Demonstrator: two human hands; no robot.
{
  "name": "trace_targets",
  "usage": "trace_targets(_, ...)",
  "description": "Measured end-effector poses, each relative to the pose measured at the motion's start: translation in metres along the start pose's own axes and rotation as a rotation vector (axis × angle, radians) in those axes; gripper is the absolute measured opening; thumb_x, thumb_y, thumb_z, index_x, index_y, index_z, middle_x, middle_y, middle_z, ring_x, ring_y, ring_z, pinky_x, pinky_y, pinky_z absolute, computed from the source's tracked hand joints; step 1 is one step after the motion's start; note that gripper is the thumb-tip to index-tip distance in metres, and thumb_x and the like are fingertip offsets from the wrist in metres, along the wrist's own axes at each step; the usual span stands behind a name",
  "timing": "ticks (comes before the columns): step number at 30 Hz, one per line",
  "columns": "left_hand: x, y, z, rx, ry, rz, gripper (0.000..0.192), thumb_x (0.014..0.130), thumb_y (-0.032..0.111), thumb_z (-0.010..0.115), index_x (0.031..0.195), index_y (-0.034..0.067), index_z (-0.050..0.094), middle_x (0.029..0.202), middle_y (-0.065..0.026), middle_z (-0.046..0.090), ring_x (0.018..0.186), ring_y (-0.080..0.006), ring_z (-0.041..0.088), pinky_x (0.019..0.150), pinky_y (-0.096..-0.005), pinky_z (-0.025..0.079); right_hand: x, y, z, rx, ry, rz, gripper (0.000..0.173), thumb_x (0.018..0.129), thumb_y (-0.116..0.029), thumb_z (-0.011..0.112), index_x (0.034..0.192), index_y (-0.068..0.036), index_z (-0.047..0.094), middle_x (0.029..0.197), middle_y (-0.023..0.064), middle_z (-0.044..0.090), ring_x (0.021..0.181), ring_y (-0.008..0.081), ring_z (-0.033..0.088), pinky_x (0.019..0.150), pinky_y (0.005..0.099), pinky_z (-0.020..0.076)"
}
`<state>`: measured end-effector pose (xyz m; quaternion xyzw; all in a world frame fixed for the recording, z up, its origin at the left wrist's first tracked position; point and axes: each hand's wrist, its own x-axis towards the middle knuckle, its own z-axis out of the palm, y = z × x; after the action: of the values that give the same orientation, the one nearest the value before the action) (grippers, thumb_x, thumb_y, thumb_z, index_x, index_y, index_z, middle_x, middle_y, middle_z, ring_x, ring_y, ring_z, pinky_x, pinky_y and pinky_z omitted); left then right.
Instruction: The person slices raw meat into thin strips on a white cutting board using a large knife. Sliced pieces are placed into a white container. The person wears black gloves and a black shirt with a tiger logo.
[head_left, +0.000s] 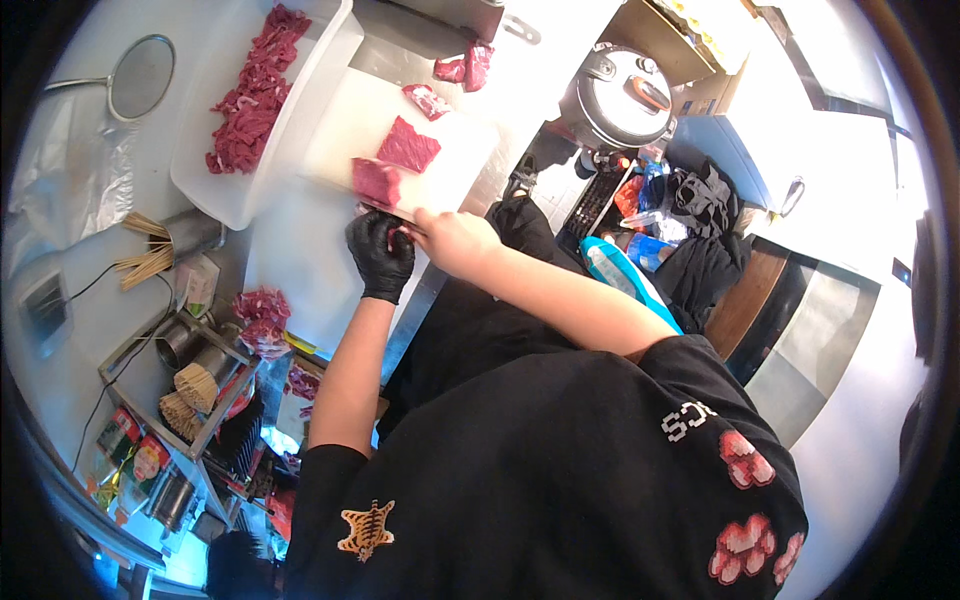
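Observation:
My left hand (381, 253), in a black glove, rests on the white cutting board (285, 247) with its fingers against a piece of raw red meat that they partly hide. My bare right hand (459, 241) is closed around the handle of a knife, whose blade (379, 208) lies along the near edge of a meat slab (376, 181). Another slab (409, 145) sits just beyond it. Farther off are a fatty piece (427, 101) and some meat chunks (478, 66). A translucent plastic tub (319, 60) at the board's far left holds many cut pieces of meat (251, 112).
Left of the tub lies a round strainer (141, 77). Bamboo skewers (142, 255) stand in a metal container (196, 231). More meat (262, 322) lies by the board's left corner. A pressure cooker (622, 97) stands to the right, above bags and dark cloth (705, 196).

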<state>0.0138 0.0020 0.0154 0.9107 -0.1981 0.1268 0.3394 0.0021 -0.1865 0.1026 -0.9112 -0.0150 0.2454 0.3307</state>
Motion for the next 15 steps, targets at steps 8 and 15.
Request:
trace_targets(8,0.003,-0.002,-0.008,0.015,-0.075,0.004,0.019,0.086,0.021,0.069,0.099,0.008,0.069,0.107,-0.0158,0.065,0.103,-0.0388,0.061,0.093,-0.0505,0.049,-0.05,0.024,-0.026,-0.103,0.065,-0.015,0.029,0.1,-0.035,0.063,0.106,-0.008,0.057,0.082,0.0196,0.071,0.078,0.0407,0.073,0.066,0.0516,0.0587)
trace_targets(15,0.074,-0.018,-0.003,0.214,-0.066,-0.319,0.078,0.081,0.024,0.084,0.144,-0.004,0.049,0.127,-0.0259,0.066,0.114,-0.0419,0.066,0.099,-0.0459,0.054,-0.102,0.047,-0.047,0.184,0.247,0.143,0.033,0.1,-0.034,0.065,0.111,-0.004,0.058,0.089,0.0274,0.071,0.084,0.048,0.07,0.073,0.0553,0.0555)
